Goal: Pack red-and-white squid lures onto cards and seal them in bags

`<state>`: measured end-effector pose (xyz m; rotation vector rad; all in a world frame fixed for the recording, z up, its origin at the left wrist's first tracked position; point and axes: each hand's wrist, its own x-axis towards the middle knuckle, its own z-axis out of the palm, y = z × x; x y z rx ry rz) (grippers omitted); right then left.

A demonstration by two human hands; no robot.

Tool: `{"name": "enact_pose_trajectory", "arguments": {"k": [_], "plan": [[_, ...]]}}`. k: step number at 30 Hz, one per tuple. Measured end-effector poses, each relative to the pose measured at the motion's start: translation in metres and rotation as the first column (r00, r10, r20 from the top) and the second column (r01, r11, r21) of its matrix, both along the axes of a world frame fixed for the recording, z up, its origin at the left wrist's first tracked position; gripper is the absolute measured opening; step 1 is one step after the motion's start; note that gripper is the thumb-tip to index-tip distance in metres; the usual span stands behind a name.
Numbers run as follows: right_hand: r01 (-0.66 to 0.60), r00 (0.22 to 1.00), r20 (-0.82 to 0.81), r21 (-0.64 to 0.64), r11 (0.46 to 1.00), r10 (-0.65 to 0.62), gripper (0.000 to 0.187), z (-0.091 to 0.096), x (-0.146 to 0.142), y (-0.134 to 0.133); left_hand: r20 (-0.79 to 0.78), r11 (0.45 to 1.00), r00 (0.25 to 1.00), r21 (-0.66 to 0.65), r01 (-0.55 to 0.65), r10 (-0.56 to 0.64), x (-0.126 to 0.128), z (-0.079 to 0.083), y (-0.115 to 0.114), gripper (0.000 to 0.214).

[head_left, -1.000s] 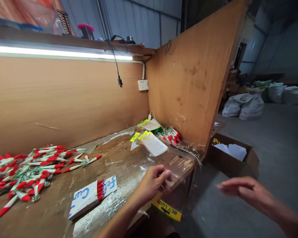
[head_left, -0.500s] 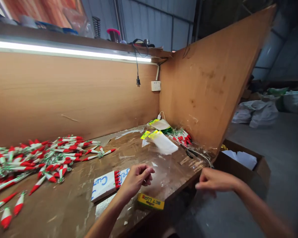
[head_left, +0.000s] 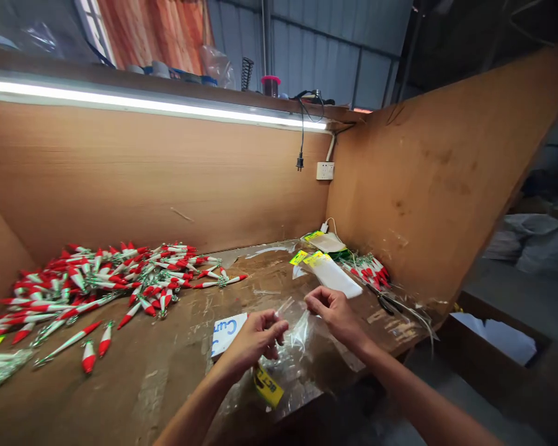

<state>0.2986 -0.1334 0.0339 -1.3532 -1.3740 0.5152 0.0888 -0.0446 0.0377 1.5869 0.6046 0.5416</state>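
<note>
The clear plastic bag with a yellow header is between the hands, just above the near part of the tabletop; its header hangs below the left hand, and the film spreads toward the right hand. It should be very light and limp, with thin, slick film that creases easily, may cling to itself and could tear if pulled hard; the header looks somewhat stiffer, so that end would give a steadier hold, while the film is best taken by opposite edges in a fingertip pinch.

The left hand is nearly closed, fingers curled and thumb drawn toward the forefinger, and seems to have the bag by its film; the right hand is closed to a narrow pinch, thumb against fingertips, on the film's other side; exactly where each grip lies on the see-through film is hard to tell. A white box with blue writing sits just beyond the left hand; red-and-white lures lie heaped farther to its left; white packets with yellow tops lie just beyond the right hand.
</note>
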Motion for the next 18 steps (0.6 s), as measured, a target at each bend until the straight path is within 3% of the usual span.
{"name": "enact_pose_trajectory", "arguments": {"k": [2, 5, 9, 11, 14, 18], "plan": [[-0.048, 0.993, 0.106, 0.002, 0.999, 0.048, 0.046, -0.006, -0.005, 0.015, 0.112, 0.973, 0.967, -0.015, -0.230, 0.230, -0.021, 0.003, 0.028, 0.045], [-0.144, 0.921, 0.343, -0.138, 0.980, 0.184, 0.061, -0.015, -0.009, 0.051, 0.355, 0.848, 0.770, -0.204, -0.489, 0.529, -0.055, 0.009, 0.074, 0.037], [-0.255, 0.788, 0.478, -0.318, 0.913, 0.387, 0.073, -0.021, -0.014, 0.107, 0.370, 0.776, 0.683, -0.256, -0.576, 0.629, -0.088, 0.006, 0.110, 0.025], [-0.308, 0.744, 0.495, -0.342, 0.888, 0.449, 0.076, -0.020, -0.014, 0.117, 0.351, 0.754, 0.668, -0.279, -0.594, 0.656, -0.095, 0.000, 0.115, 0.022], [-0.403, 0.639, 0.542, -0.368, 0.838, 0.545, 0.070, -0.021, -0.006, 0.084, 0.351, 0.744, 0.656, -0.313, -0.591, 0.668, -0.100, -0.001, 0.114, 0.017], [-0.487, 0.593, 0.504, -0.397, 0.778, 0.628, 0.068, -0.041, 0.009, -0.026, 0.310, 0.703, 0.634, -0.387, -0.597, 0.709, -0.100, 0.014, 0.102, 0.013]]}}
